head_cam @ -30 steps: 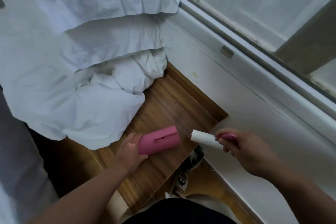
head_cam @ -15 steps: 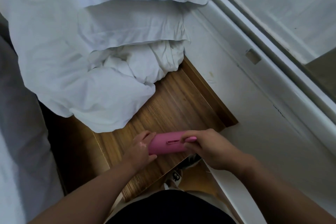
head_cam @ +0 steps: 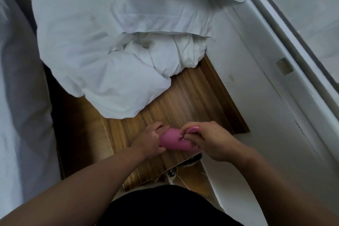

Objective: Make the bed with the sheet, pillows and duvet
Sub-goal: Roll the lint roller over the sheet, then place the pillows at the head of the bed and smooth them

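Both my grips are full. My left hand [head_cam: 149, 141] wraps the left end of a pink tube [head_cam: 176, 143], and my right hand [head_cam: 212, 143] curls over its right end, where a pink handle tip [head_cam: 192, 129] pokes out above my fingers. The tube's long axis runs across me from hand to hand, its right end a little nearer me, close over the wooden surface [head_cam: 192, 101]. It looks like smooth, matte plastic, with a small slot on its upper side.

The bedding lies straight ahead, beyond the tube and apart from it. The duvet [head_cam: 119, 82] is a soft, crumpled white heap on the far part of the surface. Its near corner bulges towards my left hand, which I judge the nearer one. Two flat, creased pillows [head_cam: 165, 11] lie stacked farther back. The bed [head_cam: 16, 115], pale and blurred, runs along my left. I judge both hands must let go of the tube before either can take the duvet.
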The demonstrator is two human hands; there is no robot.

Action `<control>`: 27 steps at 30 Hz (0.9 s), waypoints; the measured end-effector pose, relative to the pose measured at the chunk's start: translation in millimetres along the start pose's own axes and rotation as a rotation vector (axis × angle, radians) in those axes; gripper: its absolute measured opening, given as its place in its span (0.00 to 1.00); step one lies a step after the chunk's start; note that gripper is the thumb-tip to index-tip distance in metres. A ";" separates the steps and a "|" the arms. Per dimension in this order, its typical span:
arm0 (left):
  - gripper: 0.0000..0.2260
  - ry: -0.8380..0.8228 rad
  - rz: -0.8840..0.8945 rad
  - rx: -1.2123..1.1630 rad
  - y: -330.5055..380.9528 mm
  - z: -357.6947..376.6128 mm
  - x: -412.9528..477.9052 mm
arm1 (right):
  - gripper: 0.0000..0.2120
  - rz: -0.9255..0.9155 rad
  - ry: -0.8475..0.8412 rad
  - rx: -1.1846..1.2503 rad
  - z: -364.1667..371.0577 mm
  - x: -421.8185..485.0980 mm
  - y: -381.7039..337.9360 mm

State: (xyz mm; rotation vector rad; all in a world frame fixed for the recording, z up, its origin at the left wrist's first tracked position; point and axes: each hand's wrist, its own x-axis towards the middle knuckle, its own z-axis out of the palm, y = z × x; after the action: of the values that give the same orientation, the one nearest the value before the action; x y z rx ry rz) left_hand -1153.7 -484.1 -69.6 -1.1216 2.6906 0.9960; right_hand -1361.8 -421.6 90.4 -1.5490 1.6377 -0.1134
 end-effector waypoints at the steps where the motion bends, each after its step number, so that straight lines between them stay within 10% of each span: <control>1: 0.38 0.005 0.008 -0.001 -0.4 0.6 0.6 | 0.06 0.009 0.010 0.025 0.0 0.8 0.6; 7: 0.39 0.033 0.019 -0.062 -6.1 6.1 -1.3 | 0.27 0.128 0.030 -0.030 -4.1 -5.3 22.9; 13: 0.39 0.023 -0.028 -0.082 -6.7 8.3 -3.5 | 0.19 0.549 0.189 -0.097 22.3 -35.6 92.4; 27: 0.40 -0.033 -0.123 -0.063 3.9 2.1 -1.5 | 0.22 0.431 0.389 0.218 102.1 -22.7 67.9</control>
State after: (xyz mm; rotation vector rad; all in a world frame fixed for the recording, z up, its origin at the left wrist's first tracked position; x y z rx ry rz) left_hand -1155.5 -479.8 -68.7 -1.2530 2.5463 1.0757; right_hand -1354.4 -338.8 -2.5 -1.0240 2.1494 -0.3650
